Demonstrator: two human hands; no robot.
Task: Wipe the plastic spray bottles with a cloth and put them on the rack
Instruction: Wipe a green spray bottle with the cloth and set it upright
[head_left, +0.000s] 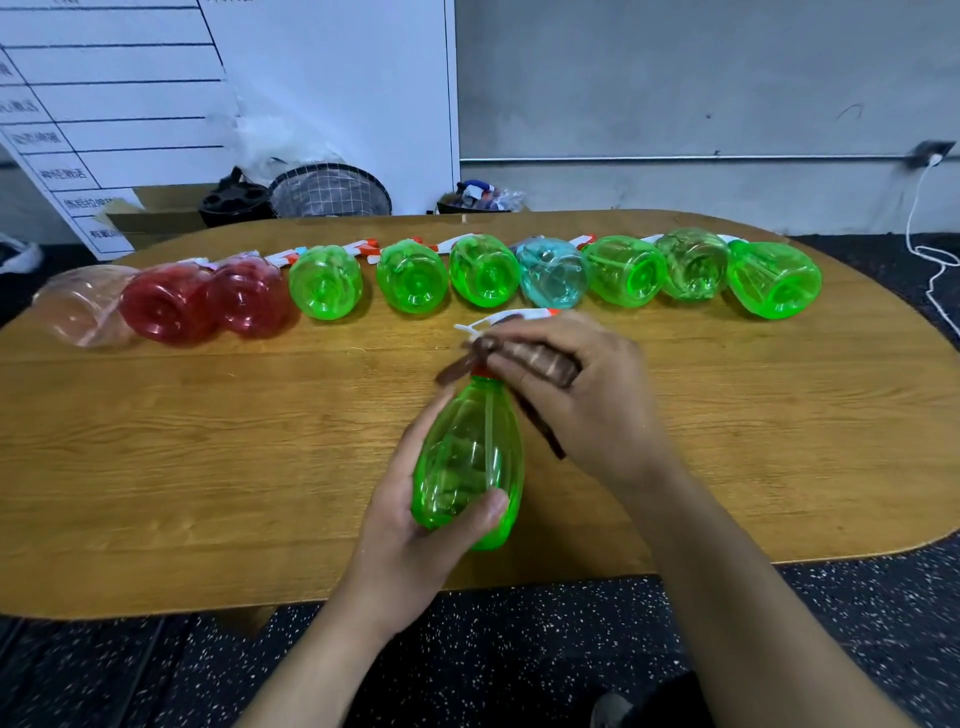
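My left hand (410, 525) grips the base of a green spray bottle (467, 457) held over the wooden table (208, 441), its white and orange spray head pointing away from me. My right hand (582, 400) holds a brown cloth (540, 358) bunched against the bottle's neck and spray head. Further back, several spray bottles lie on their sides in a row with their bases toward me: a pale pink one (83, 306), two red ones (171, 306), green ones (324, 283) and a light blue one (550, 273).
Behind the table stand a whiteboard (156, 104), a cardboard box (156, 213), a black holder (234, 200), a wire basket (332, 192) and a bin with items (478, 200). A white cable (930, 249) hangs at the right. The floor is dark and speckled.
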